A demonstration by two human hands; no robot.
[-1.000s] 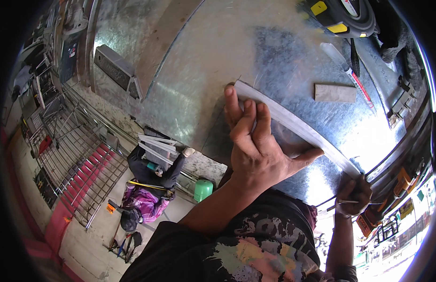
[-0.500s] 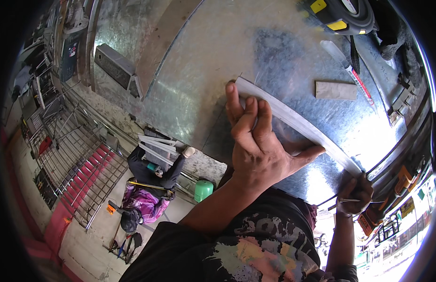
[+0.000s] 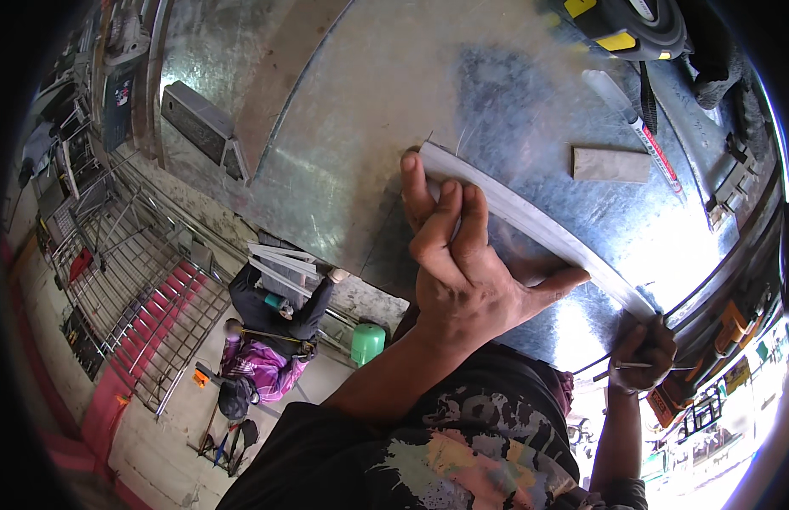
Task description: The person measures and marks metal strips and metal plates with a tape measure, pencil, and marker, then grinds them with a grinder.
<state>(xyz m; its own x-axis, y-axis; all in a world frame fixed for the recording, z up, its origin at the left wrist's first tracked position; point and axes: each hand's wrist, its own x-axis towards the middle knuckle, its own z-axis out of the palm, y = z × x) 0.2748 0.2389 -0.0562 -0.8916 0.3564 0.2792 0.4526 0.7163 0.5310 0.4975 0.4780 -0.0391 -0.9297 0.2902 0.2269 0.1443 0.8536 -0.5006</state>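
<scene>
At the far left a wire rack (image 3: pixel 156 331) stands off the bench; to its right, a grey box-like metal piece (image 3: pixel 199 127) lies on the metal sheet (image 3: pixel 373 93). A co-worker (image 3: pixel 263 365) sits low beyond the bench edge, and a green canister (image 3: pixel 367 344) stands to the right of that person.

At centre, the left hand (image 3: pixel 471 280) is spread wide: fingertips bear on the far left end of a pale metal strip (image 3: pixel 530 217), thumb reaching right along its near edge. The strip lies slantwise on the sheet, running from there toward the near right. Finding: the hold appears to be downward pressure, not a pinch; uneven pressure could let the strip pivot or slide on the smooth metal.

Further right, a short grey bar (image 3: pixel 611 165), a marker (image 3: pixel 658 161) and, farther off, a tape measure (image 3: pixel 637 32) lie apart from the strip. At the near right end, the right hand (image 3: pixel 643 353) is curled, pinching a thin rod-like tool (image 3: pixel 634 365); contact between its fingers and the strip cannot be confirmed. Risk: a sideways push there could skew the strip, and glare could hide the shift
</scene>
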